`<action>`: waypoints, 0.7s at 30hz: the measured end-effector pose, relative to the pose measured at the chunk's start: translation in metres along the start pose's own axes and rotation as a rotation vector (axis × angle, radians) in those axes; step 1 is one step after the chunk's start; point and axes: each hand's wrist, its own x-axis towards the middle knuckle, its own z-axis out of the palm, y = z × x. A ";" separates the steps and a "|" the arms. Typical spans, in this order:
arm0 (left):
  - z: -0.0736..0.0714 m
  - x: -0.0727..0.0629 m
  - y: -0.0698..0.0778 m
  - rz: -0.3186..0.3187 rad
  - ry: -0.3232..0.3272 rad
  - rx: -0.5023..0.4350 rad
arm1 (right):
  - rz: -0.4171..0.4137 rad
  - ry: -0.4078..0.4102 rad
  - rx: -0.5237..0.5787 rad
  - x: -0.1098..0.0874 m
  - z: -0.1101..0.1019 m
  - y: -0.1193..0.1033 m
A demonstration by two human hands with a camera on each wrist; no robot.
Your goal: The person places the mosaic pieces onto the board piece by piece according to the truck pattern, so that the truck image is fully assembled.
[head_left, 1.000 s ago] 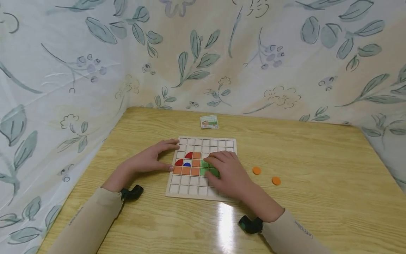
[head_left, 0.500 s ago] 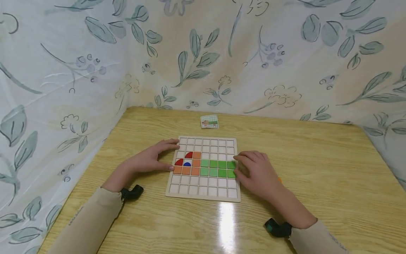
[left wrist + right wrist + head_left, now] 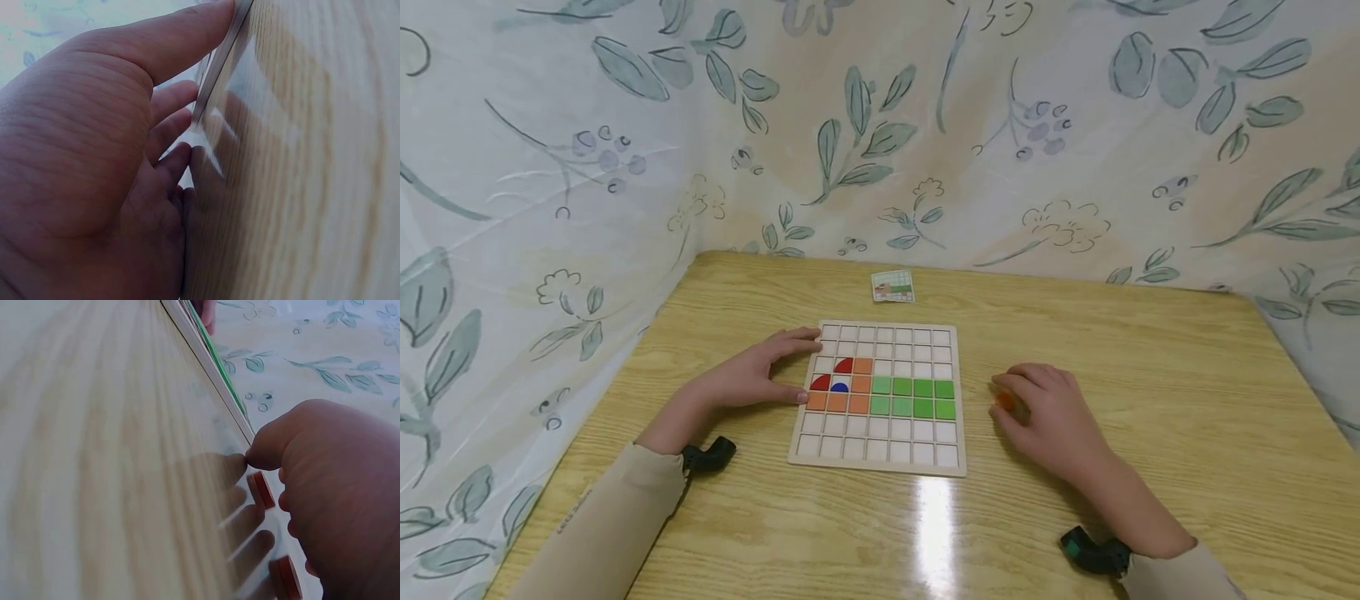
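Observation:
A square wooden grid board point(image 3: 844, 447) lies on the table; its middle rows hold orange squares point(image 3: 837, 402), green squares point(image 3: 923, 398), red quarter circles point(image 3: 844, 365) and a blue half circle point(image 3: 839, 387). My left hand point(image 3: 741, 371) touches the board's left edge, its thumb and fingertips spread along it. To the right of the board, my right hand point(image 3: 1048, 421) is low over the table, thumb and fingers around an orange disc point(image 3: 1004, 402). In the right wrist view, the thumb point(image 3: 269, 447) is beside one disc point(image 3: 261, 490), and a second disc point(image 3: 285, 578) lies nearer the wrist.
Beyond the board lies a small picture card point(image 3: 892, 287) with a grid design. A leaf-patterned cloth point(image 3: 880, 150) hangs behind the wooden table point(image 3: 1150, 375). A black wrist camera point(image 3: 1097, 552) sits below my right hand, another point(image 3: 709, 456) below my left.
My right hand has moved right, off the board's green squares, past the board's right edge, and to the orange disc on the table. My left hand stays at the board's left edge.

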 end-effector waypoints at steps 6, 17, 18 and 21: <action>0.000 0.000 0.002 -0.003 0.001 -0.012 | 0.013 -0.001 -0.005 -0.005 -0.003 0.004; -0.001 -0.001 0.002 0.007 0.001 -0.023 | 0.008 -0.004 -0.013 -0.006 -0.002 0.008; -0.001 -0.001 0.002 0.008 0.001 -0.024 | 0.010 -0.007 -0.013 -0.006 -0.001 0.008; -0.001 -0.001 0.002 0.010 -0.003 -0.026 | 0.009 -0.006 -0.013 -0.006 0.000 0.009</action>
